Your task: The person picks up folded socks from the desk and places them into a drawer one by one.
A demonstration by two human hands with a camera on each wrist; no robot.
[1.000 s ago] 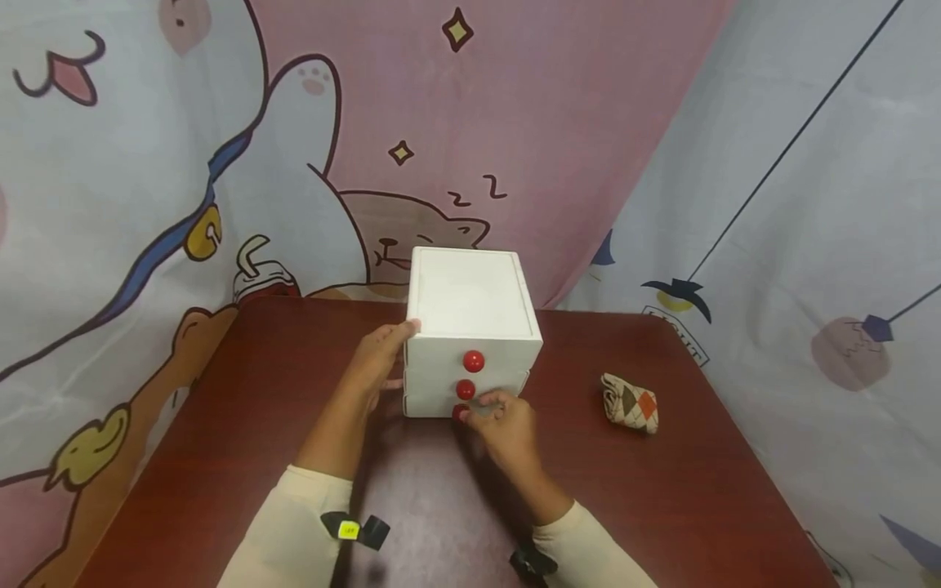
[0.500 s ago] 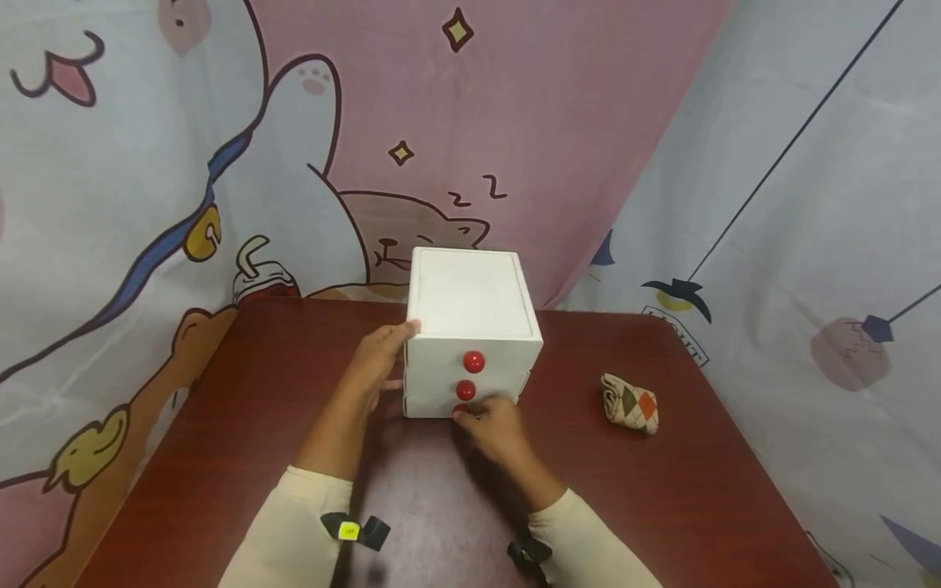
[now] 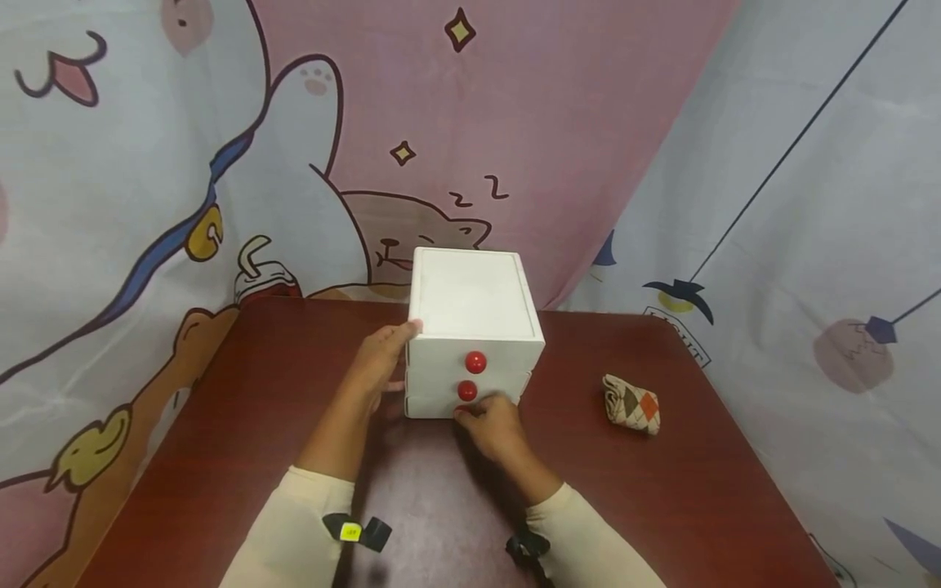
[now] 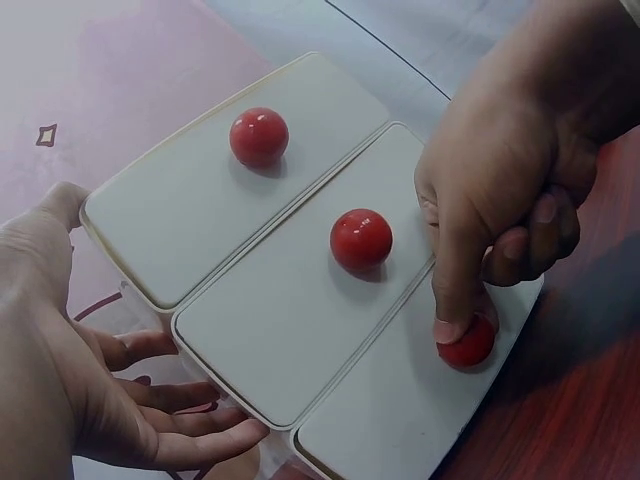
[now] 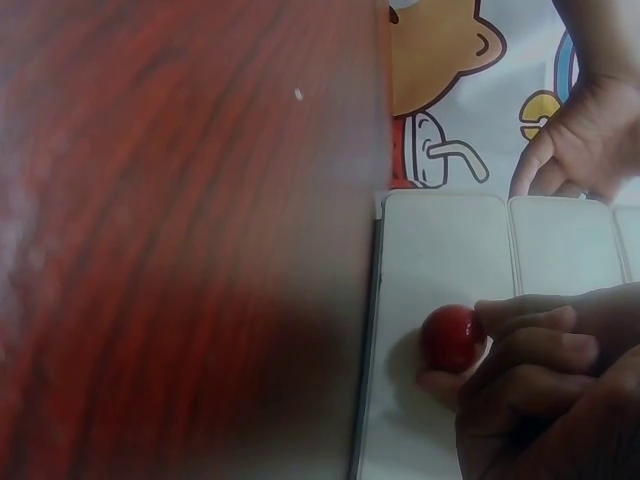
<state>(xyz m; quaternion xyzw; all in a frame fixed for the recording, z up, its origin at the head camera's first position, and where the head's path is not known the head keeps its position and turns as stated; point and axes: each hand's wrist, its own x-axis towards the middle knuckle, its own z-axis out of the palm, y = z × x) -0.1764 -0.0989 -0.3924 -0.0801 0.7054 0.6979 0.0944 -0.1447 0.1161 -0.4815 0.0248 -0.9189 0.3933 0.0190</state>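
A white three-drawer box [image 3: 474, 294] stands on the table, each drawer front bearing a round red knob. My right hand [image 3: 500, 426] pinches the bottom knob [image 5: 452, 338] between thumb and forefinger, its other fingers curled in. In the left wrist view the middle knob [image 4: 361, 240] and the top knob [image 4: 259, 137] show untouched. My left hand [image 3: 382, 355] rests against the box's left side, thumb at the top front corner. Its fingers [image 4: 200, 440] lie fairly straight along the side. All three drawers look closed.
A rolled argyle-patterned cloth [image 3: 631, 404], beige with brown and orange diamonds, lies on the table to the right of the box. The dark red wooden table [image 3: 691, 498] ends at a printed cartoon curtain [image 3: 559, 122] behind and at the sides.
My right hand has drawn its raised fingers in and settled around the bottom knob. The left hand and the box have stayed in place.
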